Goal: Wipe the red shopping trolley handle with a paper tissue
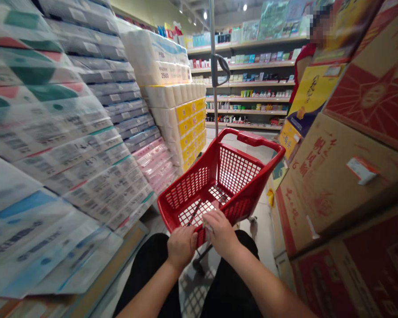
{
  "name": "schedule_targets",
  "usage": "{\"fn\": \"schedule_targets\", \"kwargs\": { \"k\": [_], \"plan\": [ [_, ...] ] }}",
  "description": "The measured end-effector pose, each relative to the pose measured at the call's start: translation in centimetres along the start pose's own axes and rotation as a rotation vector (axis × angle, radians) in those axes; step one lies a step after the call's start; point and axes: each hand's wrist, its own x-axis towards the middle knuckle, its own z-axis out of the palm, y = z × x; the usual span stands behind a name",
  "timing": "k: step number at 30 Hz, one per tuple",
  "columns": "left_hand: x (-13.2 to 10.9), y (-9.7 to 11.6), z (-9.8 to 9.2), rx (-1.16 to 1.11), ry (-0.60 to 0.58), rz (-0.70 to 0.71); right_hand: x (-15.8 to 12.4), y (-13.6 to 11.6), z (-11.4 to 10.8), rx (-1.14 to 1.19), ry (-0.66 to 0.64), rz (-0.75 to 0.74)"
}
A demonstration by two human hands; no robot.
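Note:
A red plastic shopping cart (248, 181) stands in the aisle right in front of me, its mesh basket empty. My left hand (181, 245) is closed over the near rim of the cart. My right hand (220, 231) sits beside it on the same rim, fingers curled round a small pale object that I cannot make out. Both forearms reach forward over my black trousers.
Stacked tissue and paper packs (63, 145) wall the left side. Toilet roll bales (172, 88) stand behind them. Cardboard boxes (345, 176) line the right. A person in red (303, 59) stands far right near stocked shelves (252, 84). A metal pole (213, 66) rises beyond the cart.

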Motion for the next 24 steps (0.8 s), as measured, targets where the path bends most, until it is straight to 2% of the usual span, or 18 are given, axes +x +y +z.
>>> {"fn": "schedule_targets", "kwargs": {
  "k": [2, 9, 13, 17, 21, 24],
  "plan": [
    [0.4, -0.1, 0.4, -0.012, -0.005, -0.008, 0.2, 0.0, 0.1, -0.004, -0.049, 0.013],
    [1.4, 0.6, 1.5, -0.071, 0.021, -0.033, 0.8, 1.3, 0.1, -0.061, 0.062, 0.125],
    [1.5, 0.5, 1.8, -0.095, 0.026, -0.027, 1.3, 0.7, 0.8, -0.087, -0.023, 0.156],
    [1.4, -0.3, 1.7, -0.11, 0.03, -0.024, 2.2, -0.3, 1.5, -0.187, -0.012, 0.277],
    [1.4, -1.1, 1.3, -0.109, 0.028, -0.026, 2.8, -1.3, 2.3, -0.201, -0.15, 0.231],
    [1.4, -1.4, 1.2, -0.105, 0.054, -0.021, 3.1, -1.6, 2.4, -0.227, -0.08, 0.28]
  ]
}}
